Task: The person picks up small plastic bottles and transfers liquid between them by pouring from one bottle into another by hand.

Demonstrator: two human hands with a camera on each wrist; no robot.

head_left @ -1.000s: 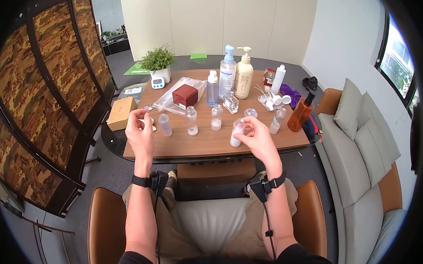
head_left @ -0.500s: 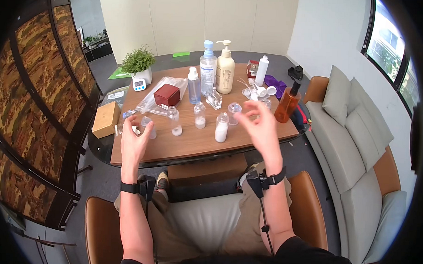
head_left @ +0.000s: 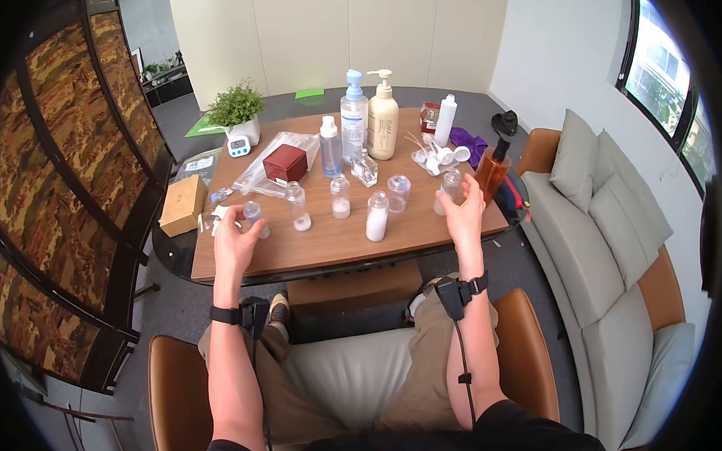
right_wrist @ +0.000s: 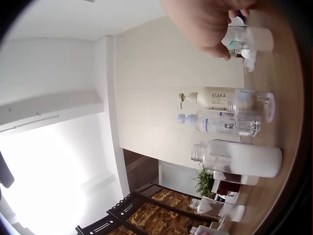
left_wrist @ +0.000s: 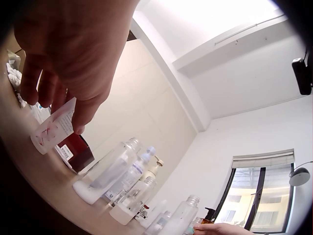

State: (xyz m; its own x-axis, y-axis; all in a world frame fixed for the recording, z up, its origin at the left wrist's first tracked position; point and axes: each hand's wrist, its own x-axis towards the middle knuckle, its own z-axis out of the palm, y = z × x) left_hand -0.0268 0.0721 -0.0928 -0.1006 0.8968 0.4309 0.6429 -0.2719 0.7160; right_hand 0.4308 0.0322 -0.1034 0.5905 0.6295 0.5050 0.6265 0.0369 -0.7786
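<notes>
My left hand [head_left: 233,246] is over the table's left front, fingers loosely bent, thumb and fingertips around the upper part of a small frosted bottle [left_wrist: 51,129] with pink marks. That bottle's base stands on the table; my hand hides its top. My right hand [head_left: 464,219] reaches to a clear bottle [head_left: 448,193] at the right, thumb and fingers spread at its upper part. In the right wrist view, this bottle [right_wrist: 261,39] stands partly behind the hand. An uncapped clear bottle of white contents [head_left: 376,218] stands between my hands.
Two more clear bottles [head_left: 299,207] [head_left: 340,197] and a clear jar [head_left: 398,193] stand mid-table. Behind are pump bottles [head_left: 383,123], a dark red box [head_left: 286,165], and a plant [head_left: 236,108]. An amber bottle [head_left: 492,173] is right; a cardboard box [head_left: 183,204] is left.
My right hand has let go of the bottle with white contents, which now stands on the table, and has moved right to another clear bottle. The left hand has stayed near the small frosted bottle.
</notes>
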